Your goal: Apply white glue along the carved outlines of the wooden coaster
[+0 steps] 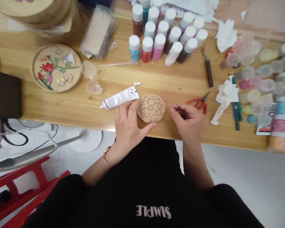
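A small round wooden tray (151, 121), filled with flower- and petal-shaped wooden pieces, lies near the table's front edge. My left hand (128, 125) grips it from the left, fingers at its side and thumb along the lower rim. To its right, my right hand (190, 122) is closed in a pinch on a thin dark tool (180, 110), mostly hidden by the fingers. A white glue tube (121, 97) lies just beyond my left fingers, its small white cap (137, 84) beside it. Red-handled pliers (200, 103) rest behind my right hand.
Several white-capped paint bottles (156, 47) stand at the back. A larger round tray (57, 89) with painted flower pieces lies left, near two plastic cups (94, 87). Dark-handled hook tool (208, 71), crumpled tissue (226, 93), pencils (236, 110) and small cups (266, 71) fill the right.
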Demonstrator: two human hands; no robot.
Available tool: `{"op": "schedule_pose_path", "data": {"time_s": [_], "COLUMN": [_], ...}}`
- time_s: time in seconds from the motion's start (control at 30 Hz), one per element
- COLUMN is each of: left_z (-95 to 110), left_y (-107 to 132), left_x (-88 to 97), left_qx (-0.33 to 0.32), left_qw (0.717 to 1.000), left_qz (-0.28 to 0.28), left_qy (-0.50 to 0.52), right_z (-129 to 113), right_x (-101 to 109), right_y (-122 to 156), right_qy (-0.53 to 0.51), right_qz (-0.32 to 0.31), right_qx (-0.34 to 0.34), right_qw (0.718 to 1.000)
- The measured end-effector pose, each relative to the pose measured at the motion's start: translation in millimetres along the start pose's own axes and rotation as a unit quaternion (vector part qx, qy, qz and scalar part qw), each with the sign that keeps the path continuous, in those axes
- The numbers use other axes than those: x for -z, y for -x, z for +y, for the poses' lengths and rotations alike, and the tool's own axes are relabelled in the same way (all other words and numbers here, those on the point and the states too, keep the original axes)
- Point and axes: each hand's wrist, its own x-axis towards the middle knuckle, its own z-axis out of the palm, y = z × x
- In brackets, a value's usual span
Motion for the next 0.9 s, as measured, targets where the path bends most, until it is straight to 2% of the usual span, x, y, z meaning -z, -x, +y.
{"op": "schedule_pose_path", "data": {"time_s": [0.23, 0.37, 0.53, 0.63, 0.73, 0.8, 0.9], "left_z": [18, 17, -2, -16, -25, -28, -28], "left_y": [-9, -14, -22, -24, -23, -19, -12], "left_x": [-13.9, -12.3, 1.4, 12.4, 20.0, 21.4, 17.7], "left_qx": [0.034, 0.028, -0.051, -0.112, -0.147, -0.155, -0.148], "left_qw": [0.992, 0.989, 0.983, 0.965, 0.946, 0.945, 0.963], "left_qz": [-0.071, -0.110, -0.176, -0.230, -0.269, -0.266, -0.211], "left_qy": [-0.101, -0.099, -0.012, 0.060, 0.104, 0.110, 0.082], "right_z": [-1, 2, 4, 4, 3, 3, 4], "right_x": [-7, -6, -1, 0, -2, -5, -10], "right_y": [-5, -5, -3, 0, 5, 9, 16], "right_qy": [-0.023, -0.036, -0.021, -0.016, -0.017, -0.005, 0.021], "right_qz": [-0.022, -0.021, -0.004, -0.004, -0.006, -0.010, -0.019], "right_qx": [-0.025, -0.028, -0.029, -0.026, -0.007, 0.005, 0.016], "right_qw": [0.999, 0.999, 0.999, 1.000, 1.000, 1.000, 0.999]}}
